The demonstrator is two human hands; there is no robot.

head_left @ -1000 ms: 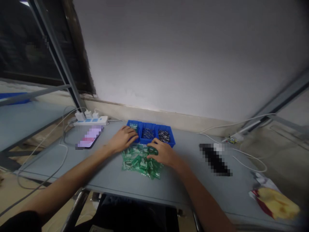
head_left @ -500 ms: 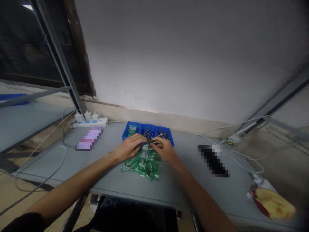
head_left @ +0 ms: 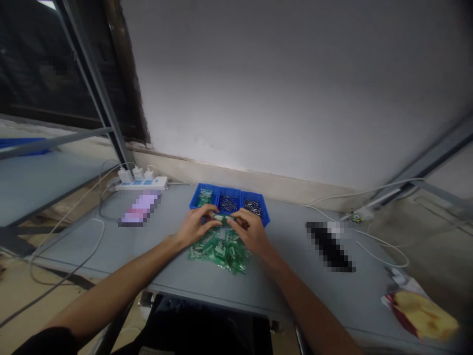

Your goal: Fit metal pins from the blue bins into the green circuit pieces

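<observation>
Between my two hands, just in front of the blue bins, is a small green and white packet point(head_left: 223, 217). My left hand point(head_left: 197, 225) pinches its left end between thumb and fingers. At its right end, my right hand point(head_left: 250, 228) has thumb and fingers closed on it. Below them a pile of green clear packets point(head_left: 221, 249) with whitish pieces inside lies on the grey table point(head_left: 177, 281). Behind my hands stand three joined blue bins: the left bin point(head_left: 204, 195) holds green packets, the middle bin point(head_left: 229, 202) and right bin point(head_left: 253, 207) hold small dark metal pieces.
A white power strip point(head_left: 142, 184) with plugs and a blurred pinkish phone point(head_left: 140, 209) are at the left. On the right lie a blurred black object point(head_left: 330, 246), white cables point(head_left: 384, 246) and a yellow and red wrapper point(head_left: 421, 313). A wall rises behind.
My left hand's thumb and fingers have spread around the packet's left end, and the packet now shows more clearly between my hands. The whole view has shifted slightly.
</observation>
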